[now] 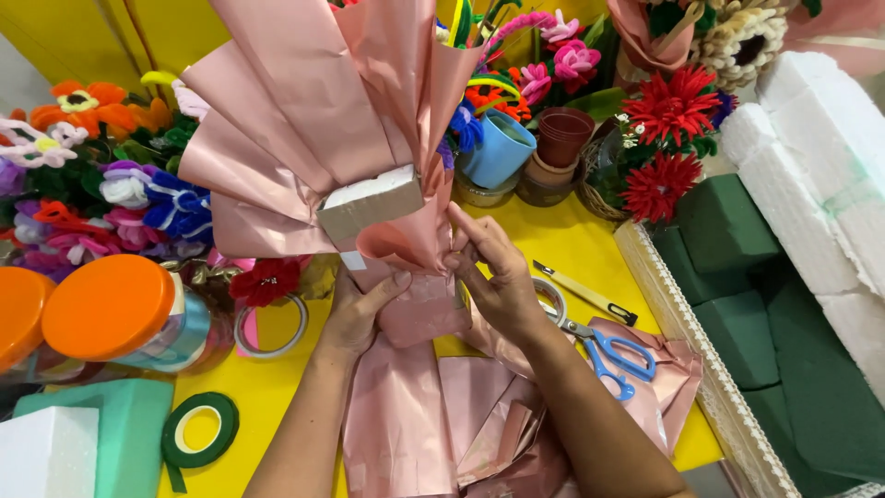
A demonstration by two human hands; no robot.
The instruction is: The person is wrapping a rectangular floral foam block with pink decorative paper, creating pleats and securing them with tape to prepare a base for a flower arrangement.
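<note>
Both hands gather pleated pink wrapping paper around the neck of a bouquet held upright over the yellow table. The left hand cups the gathered neck from below, thumb pressed across the front; the right hand pinches a fold at the neck between thumb and fingertips. A white foam block peeks out among the pleats. This looks like the gathering step — the wrap shaped but not yet bound. The next move probably calls for holding the pinch firm while a free hand fetches tape; a clear tape roll lies just left, blue-handled scissors just right.
</note>
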